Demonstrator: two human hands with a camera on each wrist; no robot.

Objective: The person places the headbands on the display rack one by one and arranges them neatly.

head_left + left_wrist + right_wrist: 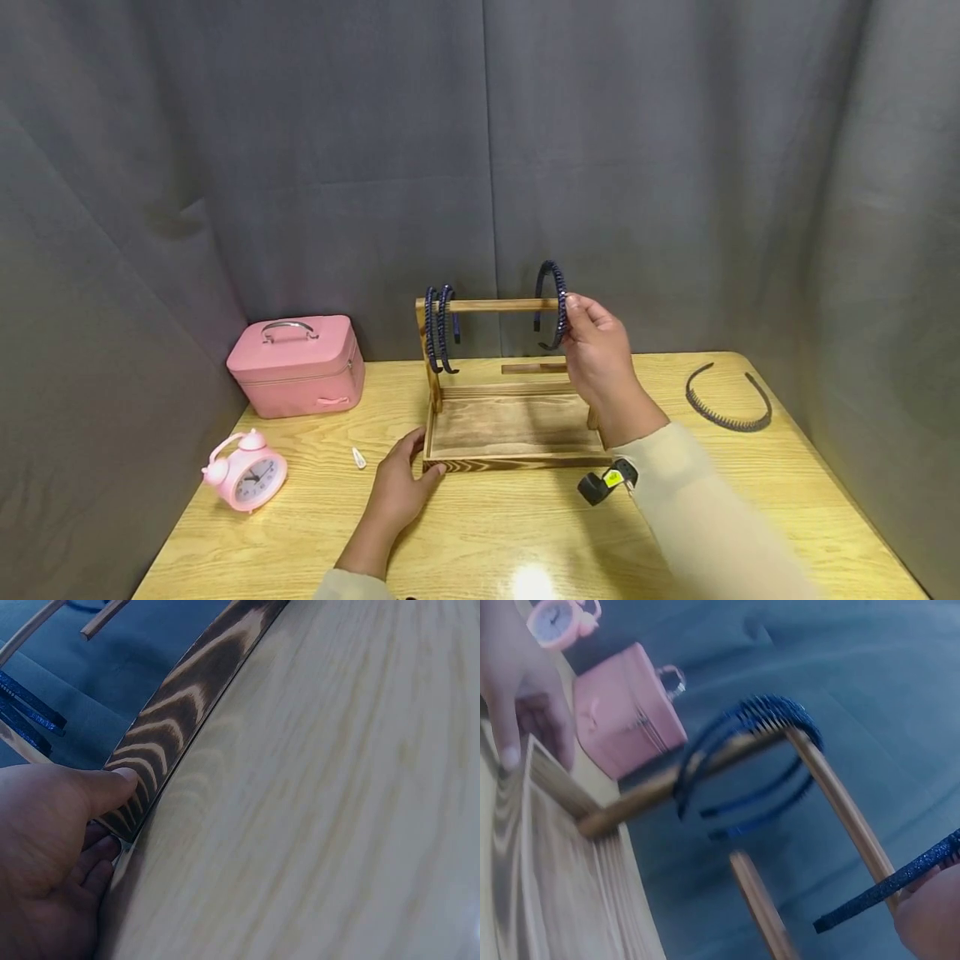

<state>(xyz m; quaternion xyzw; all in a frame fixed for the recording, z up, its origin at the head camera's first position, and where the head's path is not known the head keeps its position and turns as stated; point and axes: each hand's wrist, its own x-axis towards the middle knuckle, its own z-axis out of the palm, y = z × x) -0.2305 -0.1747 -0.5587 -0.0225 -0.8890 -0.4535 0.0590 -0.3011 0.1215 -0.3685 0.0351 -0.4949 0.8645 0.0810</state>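
Observation:
A wooden headband stand (517,463) has a shallow tray base and a raised bar. Two dark blue headbands (446,329) hang at the bar's left end. My right hand (603,358) pinches another dark blue headband (551,275) between thumb and fingers, at the bar's right end; in the right wrist view one arm of this headband (885,889) crosses the bar. My left hand (401,487) holds the stand's front left corner, thumb on the front wall (165,727) and fingers round the side. My right forearm hides the tray's right end.
To the right lies a dark toothed headband (731,423). A pink case (296,367) stands at the back left, with a pink alarm clock (251,479) in front of it. A small white hair clip (358,458) lies left of the stand. Grey curtains (360,167) surround the table.

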